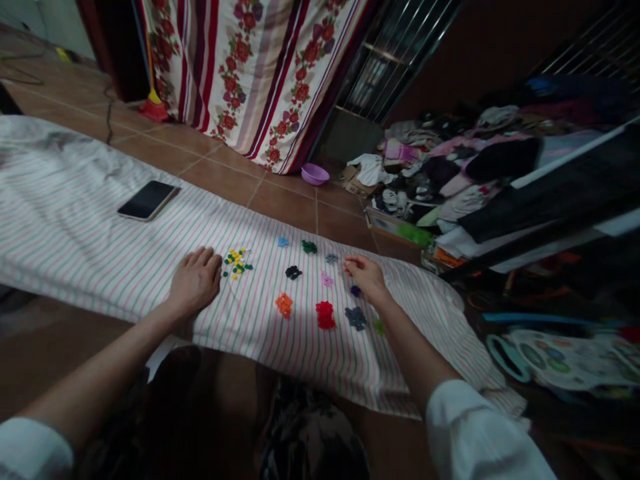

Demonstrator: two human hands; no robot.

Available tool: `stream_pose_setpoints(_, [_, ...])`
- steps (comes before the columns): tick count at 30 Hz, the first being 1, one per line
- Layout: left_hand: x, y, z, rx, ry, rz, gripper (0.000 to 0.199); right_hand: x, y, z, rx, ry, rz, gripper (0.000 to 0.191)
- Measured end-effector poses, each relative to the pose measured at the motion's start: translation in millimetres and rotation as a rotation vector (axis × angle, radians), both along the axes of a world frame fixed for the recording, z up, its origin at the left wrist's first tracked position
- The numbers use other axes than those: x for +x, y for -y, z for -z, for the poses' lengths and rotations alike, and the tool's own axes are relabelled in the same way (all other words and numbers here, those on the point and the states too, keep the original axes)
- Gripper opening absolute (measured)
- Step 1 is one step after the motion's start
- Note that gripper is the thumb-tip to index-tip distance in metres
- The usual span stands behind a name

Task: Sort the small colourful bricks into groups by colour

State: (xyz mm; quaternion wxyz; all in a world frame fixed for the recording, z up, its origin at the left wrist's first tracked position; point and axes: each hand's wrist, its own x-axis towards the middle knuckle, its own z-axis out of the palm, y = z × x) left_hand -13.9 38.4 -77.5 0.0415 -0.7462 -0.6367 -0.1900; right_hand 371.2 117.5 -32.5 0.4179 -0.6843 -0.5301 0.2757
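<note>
Plastic pieces (305,283) lie scattered on a striped bedsheet (100,233), in a loose band running left to right across the view between the two hands. No clear pointing direction; most are small lumpy clusters with no obvious long axis. Yellow and green bits (235,262) form a tight heap, slightly longer front to back, just beyond the left hand (195,280). That hand is nearest this heap, palm down on the sheet, fingers loosely curled, apparently empty. Right hand (366,277) is nearer the other end of the band, fingers bunched and tips down at the sheet; cannot tell if anything is pinched. Pink piece (327,280) and grey piece (331,258) lie just left of its fingertips, small dark blue piece (355,291) just under the hand. Red piece (325,315), orange piece (284,305) and black piece (293,272) sit mid-band, nearer the viewer or centre. Phone (147,200) lies face up on the sheet, well left of the pieces. Beyond the sheet: tiled floor (295,200), purple bowl (315,174), clothes pile (450,167), flowered curtain (250,73).
</note>
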Motion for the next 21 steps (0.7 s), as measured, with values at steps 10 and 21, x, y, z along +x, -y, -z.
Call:
stream_pose_setpoints(10, [-14.9, 1.1, 1.2, -0.086, 0.036, 0.051, 0.042, -147.0, 15.0, 5.7, 0.001, 0.314, -0.612, 0.022])
stream_pose_setpoints(21, [-21.3, 2.4, -3.1, -0.117, 0.017, 0.08, 0.041, -201.4, 11.7, 23.8, -0.008, 0.599, -0.616, 0.021])
